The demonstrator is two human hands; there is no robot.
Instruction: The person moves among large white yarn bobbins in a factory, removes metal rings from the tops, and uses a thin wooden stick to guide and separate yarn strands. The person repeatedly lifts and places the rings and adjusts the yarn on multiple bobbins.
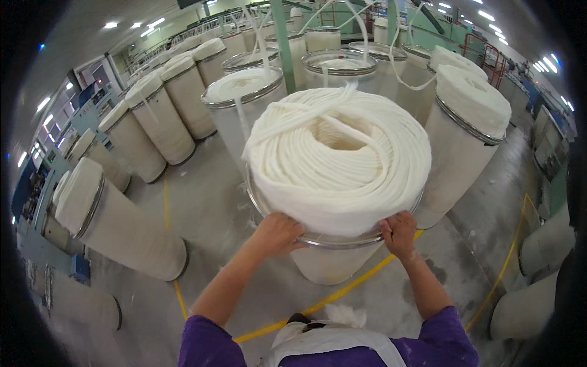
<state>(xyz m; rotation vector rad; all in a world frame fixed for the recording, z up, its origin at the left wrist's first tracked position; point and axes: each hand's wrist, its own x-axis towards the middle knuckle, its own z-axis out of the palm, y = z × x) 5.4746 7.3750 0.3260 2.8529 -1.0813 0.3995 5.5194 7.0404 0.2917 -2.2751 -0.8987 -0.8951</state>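
A tall round sliver can [333,264] stands right in front of me, with a metal rim [342,243] around its top. Thick coils of white fibre sliver [293,171] rise above that rim, with a hollow in the middle and a loose strand across the top. My left hand [279,233] is closed on the rim at the near left. On the near right, my right hand [399,233] grips the same rim, its fingers curled against the sliver. Parts of the fingers of both hands are hidden.
Another full can [458,140] stands close on the right. Cans with strands drawn upward [244,92] stand behind mine, near a green post [283,49]. More full cans [125,214] line the left. Yellow lines [342,292] cross the grey floor [208,214].
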